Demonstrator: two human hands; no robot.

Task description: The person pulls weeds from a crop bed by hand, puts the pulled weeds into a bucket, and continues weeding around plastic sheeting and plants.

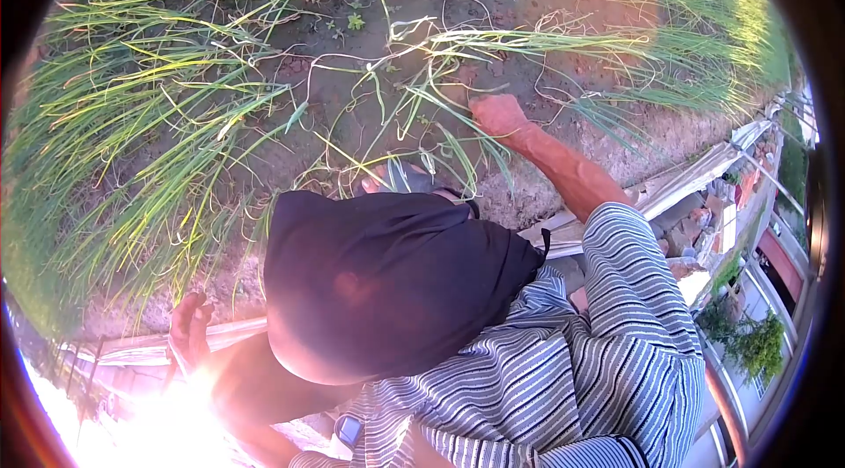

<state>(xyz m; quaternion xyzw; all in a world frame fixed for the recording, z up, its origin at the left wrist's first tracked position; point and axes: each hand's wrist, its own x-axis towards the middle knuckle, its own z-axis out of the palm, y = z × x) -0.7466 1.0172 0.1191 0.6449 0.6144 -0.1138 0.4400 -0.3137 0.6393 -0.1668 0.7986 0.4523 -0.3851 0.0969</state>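
My right hand (500, 114) is low over the wet soil (343, 72), closed with its knuckles up, among thin green plants (458, 41). Its fingertips are hidden, so I cannot make out what they hold. Long narrow leaves lie just left of it and above it. At the lower left, my left hand (189, 327) is raised beside the edge of the plot. Its fingers are loosely bent and a little apart, with nothing visible in them. Strong glare covers part of that hand and wrist.
My bent leg in dark cloth (387, 283) fills the middle, with a sandalled foot (400, 177) on the soil. Dense green leaves (132, 116) spread across the left. A pale raised edge (687, 182) borders the plot, with rubble (695, 226) beyond it at the right.
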